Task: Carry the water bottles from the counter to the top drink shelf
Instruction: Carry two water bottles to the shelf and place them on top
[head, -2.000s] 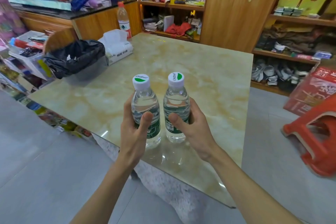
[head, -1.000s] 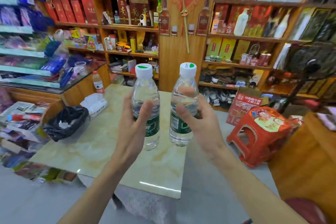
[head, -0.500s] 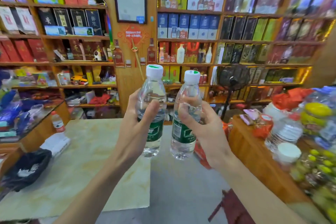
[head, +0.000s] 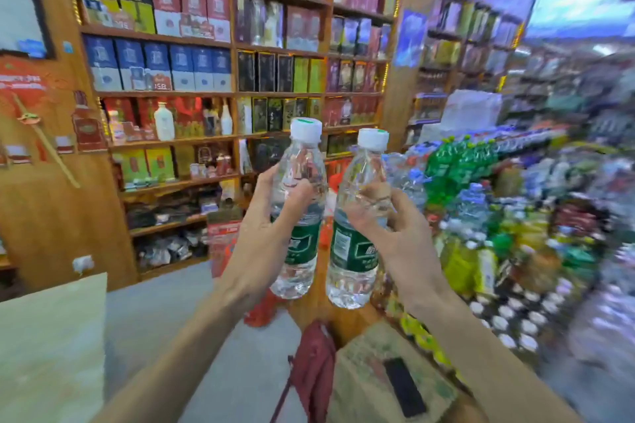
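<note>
Clear plastic water bottles, two of them, are held up side by side, upright and close together. The left hand [head: 271,216] is wrapped around the left bottle [head: 299,213], the right hand [head: 388,230] around the right bottle [head: 357,227], both off the counter [head: 51,336], in front of wooden shelves [head: 213,93].

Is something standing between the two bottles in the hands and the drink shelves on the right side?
Nothing visible blocks the way. The left hand and right hand hold the two bottles in open air; the drink shelves are blurred, so the top shelf is unclear.
</note>
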A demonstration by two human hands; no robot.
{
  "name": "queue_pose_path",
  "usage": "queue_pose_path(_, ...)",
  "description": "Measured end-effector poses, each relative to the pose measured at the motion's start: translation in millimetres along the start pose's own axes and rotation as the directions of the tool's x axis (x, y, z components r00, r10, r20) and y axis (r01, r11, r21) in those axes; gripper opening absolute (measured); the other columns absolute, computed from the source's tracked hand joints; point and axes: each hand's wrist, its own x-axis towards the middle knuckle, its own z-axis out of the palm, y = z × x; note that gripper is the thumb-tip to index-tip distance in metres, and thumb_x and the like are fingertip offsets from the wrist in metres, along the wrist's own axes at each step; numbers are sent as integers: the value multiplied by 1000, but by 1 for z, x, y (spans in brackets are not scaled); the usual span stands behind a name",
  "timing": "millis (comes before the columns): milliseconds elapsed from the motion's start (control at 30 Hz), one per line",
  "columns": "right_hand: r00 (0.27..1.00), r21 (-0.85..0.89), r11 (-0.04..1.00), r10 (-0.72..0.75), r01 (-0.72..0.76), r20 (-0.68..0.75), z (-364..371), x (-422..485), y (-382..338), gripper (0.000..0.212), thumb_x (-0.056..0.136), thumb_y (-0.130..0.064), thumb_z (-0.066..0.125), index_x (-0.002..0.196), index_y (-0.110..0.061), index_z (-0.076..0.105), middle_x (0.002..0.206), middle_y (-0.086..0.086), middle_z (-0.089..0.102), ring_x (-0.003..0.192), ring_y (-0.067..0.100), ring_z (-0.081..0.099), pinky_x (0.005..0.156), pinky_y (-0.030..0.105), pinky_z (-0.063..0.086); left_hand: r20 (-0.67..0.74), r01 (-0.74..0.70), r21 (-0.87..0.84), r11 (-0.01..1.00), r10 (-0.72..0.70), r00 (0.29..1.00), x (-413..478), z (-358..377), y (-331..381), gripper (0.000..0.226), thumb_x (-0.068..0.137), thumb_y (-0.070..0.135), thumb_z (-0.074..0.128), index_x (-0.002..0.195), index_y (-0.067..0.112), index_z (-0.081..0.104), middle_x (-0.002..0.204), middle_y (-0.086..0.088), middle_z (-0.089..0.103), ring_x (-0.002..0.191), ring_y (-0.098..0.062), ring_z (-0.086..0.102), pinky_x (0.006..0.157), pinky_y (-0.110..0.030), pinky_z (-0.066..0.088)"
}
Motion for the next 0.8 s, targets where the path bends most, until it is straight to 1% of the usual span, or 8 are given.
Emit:
queue_pose_path(100, 989, -58, 998, -3, -6, -147, -66, 2, 2, 59, 72, -66, 80, 117, -29, 71, 115, -26, 78, 113, -3, 72, 98, 26, 57, 125, 12, -72, 997, -3, 992, 12, 66, 11, 37, 84, 75, 48, 115, 76, 28, 117, 64, 33, 106, 42, 34, 106, -19, 30)
queue_pose_path(200, 968, -93, 996, -9, -15, -252, -122, -2, 2, 62, 71, -72, 82, 116, -31, 71, 124, -13, 79, 121, 8, 72, 109, 43, 54, 224, -11, -147, 989, 44, 974, 24, 121, 12, 52, 85, 86, 56, 134, 71, 46, 142, 40, 54, 132, 19, 49, 121, -39, 35)
queue_pose_path(333, 917, -159, 986, -16, -52, -397, -192, -21, -4, 56, 75, -69, 81, 114, -30, 69, 128, -9, 77, 119, 9, 70, 99, 34, 51, 342, 16, -239, 971, 69, 937, 29, 197, 19, 77, 77, 87, 60, 145, 53, 48, 148, 36, 51, 134, 18, 48, 123, -37, 31)
queue_pose_path(400, 886, -185, 980, -16, -79, -464, -221, -32, -8, 53, 77, -68, 81, 114, -32, 69, 122, -10, 74, 106, 10, 64, 91, 32, 47, 397, 61, -265, 962, 51, 916, 28, 228, 22, 99, 71, 93, 64, 155, 43, 43, 160, 23, 48, 146, 1, 47, 125, -45, 32)
queue_pose_path(467, 848, -196, 976, -27, -92, -530, -245, -43, -13, 54, 75, -71, 80, 113, -34, 70, 111, -19, 71, 103, 8, 65, 91, 33, 51, 462, 75, -288, 955, 70, 884, 25, 257, 25, 111, 64, 99, 64, 159, 49, 37, 169, 17, 41, 153, -12, 43, 126, -53, 33)
queue_pose_path(567, 798, -226, 969, -60, -97, -600, -272, -62, -23, 56, 71, -72, 78, 111, -33, 69, 72, -30, 64, 78, -1, 55, 73, 22, 43, 569, 95, -321, 942, 112, 815, 15, 294, 39, 116, 60, 102, 62, 160, 52, 32, 170, 20, 37, 152, -6, 41, 127, -47, 31)
queue_pose_path(667, 722, -266, 954, -86, -140, -686, -291, -83, -31, 57, 66, -82, 80, 107, -44, 69, 111, -13, 78, 110, 17, 71, 92, 35, 52, 661, 126, -374, 919, 168, 732, 5, 326, 54, 91, 66, 97, 63, 146, 56, 44, 159, 26, 48, 138, 12, 48, 117, -33, 31)
queue_pose_path(800, 595, -314, 926, -134, -210, -793, -315, -114, -48, 61, 64, -87, 80, 109, -48, 69, 132, -4, 75, 129, 27, 68, 110, 60, 52, 740, 140, -420, 897, 249, 625, -5, 371, 69, 127, 56, 104, 56, 165, 47, 24, 171, 24, 26, 155, -5, 30, 123, -36, 23)
